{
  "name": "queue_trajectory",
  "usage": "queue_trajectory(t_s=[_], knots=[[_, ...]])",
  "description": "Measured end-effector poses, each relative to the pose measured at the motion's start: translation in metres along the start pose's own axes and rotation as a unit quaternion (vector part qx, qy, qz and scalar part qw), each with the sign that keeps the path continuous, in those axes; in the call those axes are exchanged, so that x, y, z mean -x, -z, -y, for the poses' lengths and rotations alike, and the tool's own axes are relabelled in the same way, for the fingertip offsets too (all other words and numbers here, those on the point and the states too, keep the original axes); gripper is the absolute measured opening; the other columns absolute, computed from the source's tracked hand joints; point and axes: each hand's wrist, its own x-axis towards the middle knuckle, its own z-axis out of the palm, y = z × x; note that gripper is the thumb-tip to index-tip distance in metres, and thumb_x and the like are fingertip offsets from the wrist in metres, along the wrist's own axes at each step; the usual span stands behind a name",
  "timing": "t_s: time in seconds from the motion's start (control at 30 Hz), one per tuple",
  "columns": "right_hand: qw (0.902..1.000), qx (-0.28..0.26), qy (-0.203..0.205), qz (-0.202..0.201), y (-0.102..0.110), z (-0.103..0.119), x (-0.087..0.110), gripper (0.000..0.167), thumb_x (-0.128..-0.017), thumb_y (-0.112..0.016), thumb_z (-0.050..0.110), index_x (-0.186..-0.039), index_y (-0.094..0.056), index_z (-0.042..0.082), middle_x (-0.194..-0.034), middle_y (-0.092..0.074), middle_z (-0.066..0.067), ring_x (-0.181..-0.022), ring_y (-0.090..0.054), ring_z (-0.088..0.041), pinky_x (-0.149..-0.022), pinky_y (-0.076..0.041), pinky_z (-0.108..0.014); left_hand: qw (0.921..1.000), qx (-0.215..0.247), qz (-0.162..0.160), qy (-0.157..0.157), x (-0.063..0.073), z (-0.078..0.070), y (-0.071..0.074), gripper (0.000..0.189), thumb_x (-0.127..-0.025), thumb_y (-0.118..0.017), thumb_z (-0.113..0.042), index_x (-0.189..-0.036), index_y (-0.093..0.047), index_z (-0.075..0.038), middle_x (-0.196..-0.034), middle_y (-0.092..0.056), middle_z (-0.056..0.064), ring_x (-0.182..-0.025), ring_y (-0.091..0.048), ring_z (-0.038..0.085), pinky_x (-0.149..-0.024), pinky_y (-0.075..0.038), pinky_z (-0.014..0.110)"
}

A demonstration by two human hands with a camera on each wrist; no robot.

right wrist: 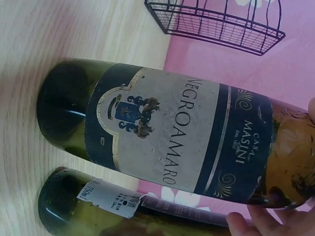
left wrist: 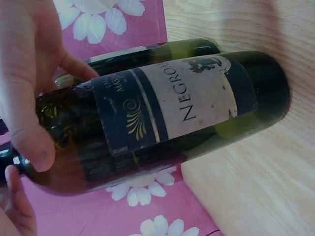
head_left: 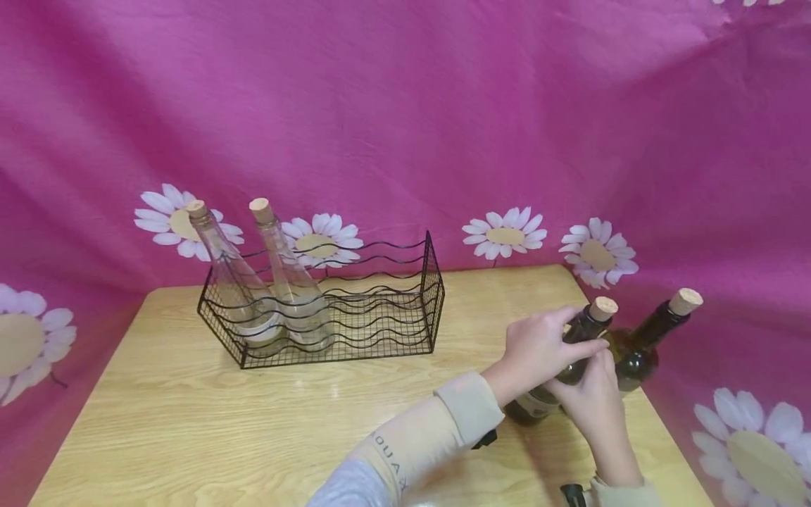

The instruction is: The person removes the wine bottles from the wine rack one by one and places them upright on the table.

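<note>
A dark green wine bottle (head_left: 535, 407) with a cork in its neck stands at the table's right side, tilted a little in the head view. My left hand (head_left: 538, 348) grips its neck and shoulder from the left. From the near side, my right hand (head_left: 598, 401) holds the same bottle, its thumb close to the left hand's. In the left wrist view the bottle (left wrist: 197, 98) shows a cream and dark label reading NEGROAMARO. Right behind it is a second corked green bottle (head_left: 636, 362), whose white label (right wrist: 110, 196) appears in the right wrist view.
A black wire rack (head_left: 437, 317) with wavy rails sits at the table's back left. Two clear corked bottles, one at the left end (head_left: 237, 282) and one beside it (head_left: 294, 289), lean in it. Pink flowered cloth (head_left: 405, 127) hangs around the wooden table (head_left: 253, 436).
</note>
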Motion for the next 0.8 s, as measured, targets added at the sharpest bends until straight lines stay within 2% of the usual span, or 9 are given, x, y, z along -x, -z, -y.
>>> queue_trajectory(t_s=[0.17,0.23,0.3,0.43,0.57,0.73,0.8], knots=[[1.0000,-0.003,-0.002,0.003,-0.003,-0.001,0.002,0.078,-0.067,-0.075,0.017,-0.126,-0.031,-0.008,-0.118,-0.035,-0.032,-0.111,-0.032,-0.047,-0.084,-0.028,-0.063,0.9984,0.027,0.045,0.020,0.004,0.008,0.006,0.048,-0.077,-0.052,-0.062,-0.116,-0.055,-0.034,-0.100,-0.060,-0.021,-0.082,-0.054,-0.006,-0.057,-0.033,0.018],[0.9999,-0.009,-0.015,0.001,-0.005,0.000,0.002,0.075,-0.068,-0.074,0.018,-0.124,-0.032,-0.008,-0.119,-0.034,-0.033,-0.111,-0.032,-0.048,-0.084,-0.027,-0.063,0.9978,0.039,0.045,0.027,0.006,0.014,0.009,0.045,-0.081,-0.049,-0.059,-0.117,-0.055,-0.033,-0.101,-0.059,-0.021,-0.079,-0.052,-0.008,-0.058,-0.033,0.018],[0.9993,-0.014,-0.034,0.002,-0.006,0.001,0.001,0.072,-0.070,-0.072,0.018,-0.123,-0.032,-0.008,-0.121,-0.032,-0.034,-0.111,-0.032,-0.048,-0.084,-0.026,-0.063,0.9979,0.048,0.033,0.029,0.009,0.022,0.011,0.040,-0.085,-0.045,-0.056,-0.114,-0.057,-0.031,-0.095,-0.060,-0.021,-0.072,-0.050,-0.011,-0.057,-0.033,0.017],[0.9979,-0.019,-0.061,0.012,-0.006,0.001,0.002,0.072,-0.072,-0.067,0.019,-0.126,-0.028,-0.009,-0.122,-0.030,-0.033,-0.110,-0.032,-0.049,-0.084,-0.026,-0.063,0.9987,0.049,0.000,0.012,0.013,0.035,0.016,0.034,-0.089,-0.043,-0.048,-0.110,-0.060,-0.027,-0.077,-0.055,-0.018,-0.056,-0.040,-0.012,-0.050,-0.030,0.014],[0.9975,-0.021,-0.066,0.018,-0.006,0.001,0.002,0.073,-0.074,-0.066,0.020,-0.128,-0.026,-0.009,-0.122,-0.031,-0.033,-0.110,-0.031,-0.049,-0.084,-0.026,-0.062,0.9992,0.030,-0.027,0.001,0.019,0.048,0.021,0.029,-0.090,-0.044,-0.042,-0.108,-0.061,-0.027,-0.077,-0.055,-0.018,-0.053,-0.038,-0.012,-0.048,-0.029,0.013],[0.9970,-0.026,-0.072,0.008,-0.008,0.001,0.002,0.071,-0.072,-0.067,0.019,-0.126,-0.029,-0.008,-0.120,-0.033,-0.032,-0.110,-0.033,-0.048,-0.086,-0.026,-0.062,0.9985,0.009,-0.054,0.003,0.026,0.062,0.028,0.024,-0.089,-0.047,-0.036,-0.104,-0.063,-0.026,-0.088,-0.060,-0.017,-0.054,-0.040,-0.011,-0.046,-0.029,0.013],[0.9971,-0.025,-0.072,0.004,-0.008,0.001,0.001,0.070,-0.072,-0.067,0.018,-0.126,-0.030,-0.008,-0.119,-0.034,-0.032,-0.109,-0.033,-0.047,-0.086,-0.026,-0.061,0.9980,0.001,-0.063,0.007,0.029,0.067,0.032,0.022,-0.088,-0.048,-0.035,-0.102,-0.063,-0.026,-0.082,-0.060,-0.016,-0.053,-0.040,-0.010,-0.044,-0.029,0.013]])
